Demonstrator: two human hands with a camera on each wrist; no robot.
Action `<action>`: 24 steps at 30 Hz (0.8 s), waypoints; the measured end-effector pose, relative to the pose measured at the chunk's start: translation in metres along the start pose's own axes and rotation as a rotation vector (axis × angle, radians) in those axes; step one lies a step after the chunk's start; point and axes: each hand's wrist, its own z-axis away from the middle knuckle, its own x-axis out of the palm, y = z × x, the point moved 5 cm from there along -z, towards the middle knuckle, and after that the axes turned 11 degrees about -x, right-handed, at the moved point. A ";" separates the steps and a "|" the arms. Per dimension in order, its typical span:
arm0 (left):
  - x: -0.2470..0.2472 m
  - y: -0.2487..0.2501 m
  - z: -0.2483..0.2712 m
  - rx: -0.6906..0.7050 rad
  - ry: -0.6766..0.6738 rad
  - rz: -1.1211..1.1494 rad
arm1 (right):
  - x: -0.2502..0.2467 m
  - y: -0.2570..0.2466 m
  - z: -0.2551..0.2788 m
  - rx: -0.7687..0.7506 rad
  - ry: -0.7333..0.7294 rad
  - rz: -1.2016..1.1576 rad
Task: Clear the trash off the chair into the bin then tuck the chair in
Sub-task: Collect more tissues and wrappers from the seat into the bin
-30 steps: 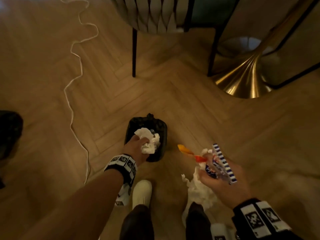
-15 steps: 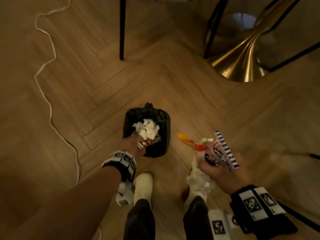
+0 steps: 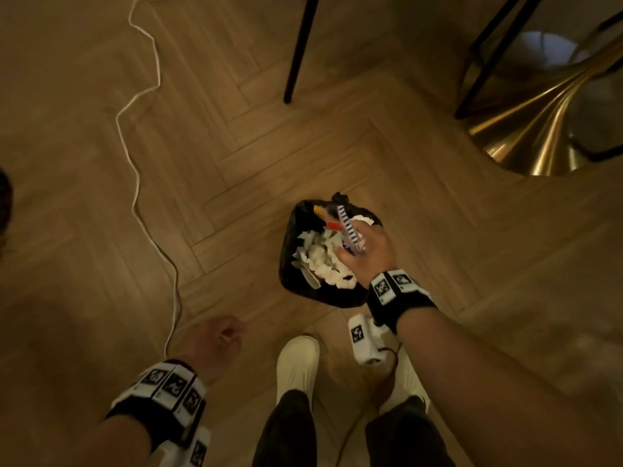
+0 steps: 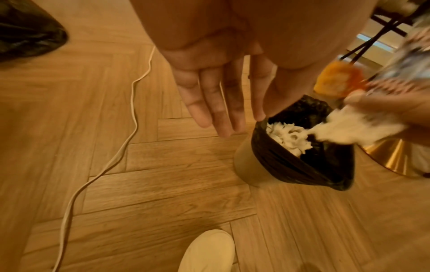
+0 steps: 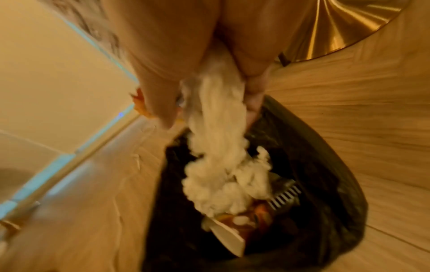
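**White tissue and wrappers held over the bin**

Black plastic lines the bin (image 3: 296, 264), which stands on the wooden floor (image 3: 438, 230) just ahead of our shoes; crumpled white tissue (image 3: 323, 261) already lies heaped inside it, with a flat white scrap and something orange-red underneath, as the right wrist view shows. Our right hand (image 3: 367, 254) is over the bin's right side, fingers curled round a bundle of trash; from it a blue-and-white striped wrapper (image 3: 349, 229) sticks up toward the far rim, an orange wrapper (image 3: 323, 214) juts out beside it, and a long wad of tissue (image 5: 218, 114) hangs from the palm down onto the heap; motion blur keeps us from telling whether the wad is slipping free. Our left hand (image 4: 218, 92) is off to the near left of the bin and holds nothing; the left wrist view shows its fingers straight and together, tips pointing at the floor, apart from the liner.

Farther off, two thin black chair legs (image 3: 300, 48) stand on the floor, well apart from the bin; the seat is out of view. To the far right spreads a brass table base (image 3: 539, 129); a white cable (image 3: 141, 136) snakes across the floor on the left; a pale shoe (image 3: 296, 362) shows at the near edge.
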 end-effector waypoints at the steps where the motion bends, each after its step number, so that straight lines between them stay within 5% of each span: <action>1: 0.001 -0.004 -0.001 0.001 0.012 0.013 | 0.013 0.010 -0.006 0.036 -0.068 0.037; 7: 0.002 -0.004 0.007 -0.012 0.016 0.070 | 0.023 0.007 -0.009 0.069 -0.248 0.109; 17: -0.008 0.037 0.025 0.085 -0.001 0.120 | 0.009 0.015 -0.006 0.136 -0.152 0.217; 24: 0.013 0.027 0.028 0.078 0.008 0.071 | 0.016 0.031 0.010 0.215 -0.224 0.223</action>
